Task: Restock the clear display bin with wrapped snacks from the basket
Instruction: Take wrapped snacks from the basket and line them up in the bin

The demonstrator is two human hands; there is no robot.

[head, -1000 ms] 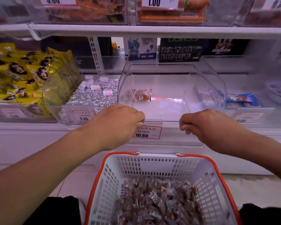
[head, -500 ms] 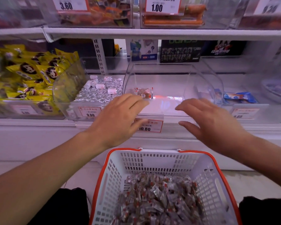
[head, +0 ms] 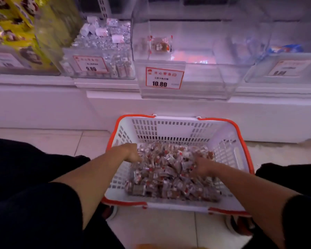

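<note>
- White perforated plastic basket with orange rim (head: 228, 141), on the tiled floor below the shelf: heaped with small clear-wrapped brown snacks (head: 169, 175).
- Clear acrylic display bin (head: 201, 78) on the shelf above: nearly bare, one wrapped snack (head: 160, 46) inside.
- Left hand (head: 132, 152) and right hand (head: 204, 168): plunged into the heap, scooping step apparently underway; grip hidden, cannot tell.
- Next, likely: close on a handful, lift to bin.

Fingers of both the left hand (head: 131, 153) and right hand (head: 203, 168) are buried among wrapped snacks (head: 169, 169).
</note>
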